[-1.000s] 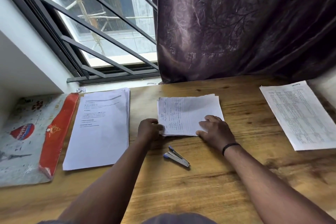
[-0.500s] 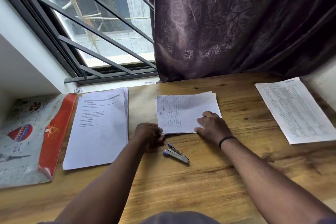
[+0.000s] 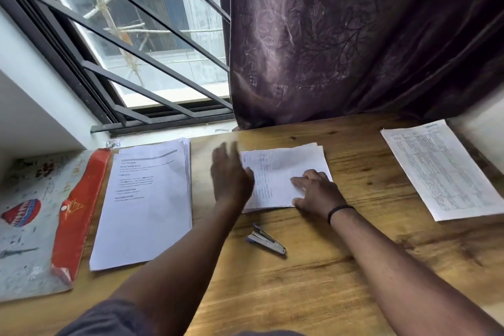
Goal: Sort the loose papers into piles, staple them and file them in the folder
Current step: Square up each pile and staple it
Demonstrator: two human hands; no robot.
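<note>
My right hand (image 3: 316,190) presses the handwritten stack (image 3: 283,176), fingers flat and spread. Left hand (image 3: 231,176) blurred, fingers straight, holding nothing. Sheets light, floppy, likely to slide; pinch the left edge.

Three flat paper piles (image 3: 283,175), closed stapler (image 3: 266,239) below them, folder (image 3: 32,226) far left.

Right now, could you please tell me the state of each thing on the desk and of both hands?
Left hand: open, blurred, over the middle pile's left edge.
Right hand: flat, pressing the middle pile.
Stapler: closed, untouched.
Left pile: stacked.
Right sheet: lying flat.
Folder: closed.
</note>
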